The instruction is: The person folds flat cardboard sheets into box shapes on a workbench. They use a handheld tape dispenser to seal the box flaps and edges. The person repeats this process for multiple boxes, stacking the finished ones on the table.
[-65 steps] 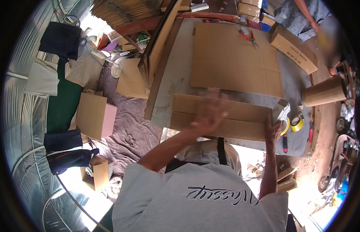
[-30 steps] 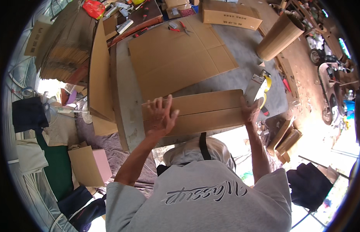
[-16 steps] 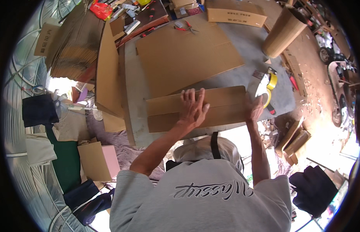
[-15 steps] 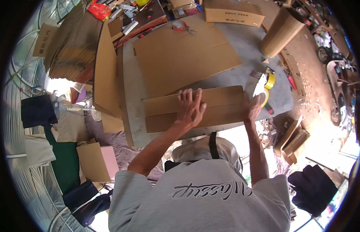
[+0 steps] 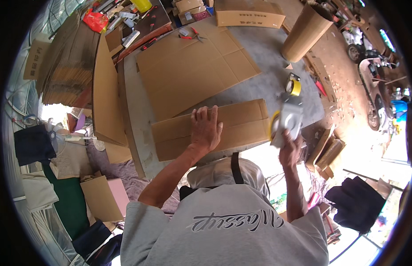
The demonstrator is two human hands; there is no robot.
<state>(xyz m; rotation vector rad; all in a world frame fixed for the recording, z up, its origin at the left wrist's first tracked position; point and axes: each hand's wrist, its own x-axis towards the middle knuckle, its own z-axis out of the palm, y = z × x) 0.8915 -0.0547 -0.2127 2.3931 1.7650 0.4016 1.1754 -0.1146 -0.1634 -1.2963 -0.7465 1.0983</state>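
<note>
A long, narrow cardboard box [image 5: 243,116] lies near the front edge of the table, its top flaps meeting in a lengthwise seam. My left hand [image 5: 206,131] rests flat and open on its top, left of the middle, with the thumb apart. Just off the box's right end, my right hand [image 5: 290,150] is closed around a grey tape dispenser [image 5: 292,114], slightly blurred by motion. A yellow rim of its roll shows on the left side. Behind it on the table stands a second tape dispenser with a yellow roll [image 5: 295,87].
A flat cardboard sheet [image 5: 192,71] lies behind the box, with red-handled pliers [image 5: 196,35] on it. A tall cardboard tube [image 5: 307,33] stands at the far right, near a closed carton [image 5: 250,15]. Stacked cardboard [image 5: 66,66] leans at the left.
My right hand has drawn the tape dispenser away from the box's right end, toward me, and turned it. My left hand stays on the box. The whole view has shifted slightly.
</note>
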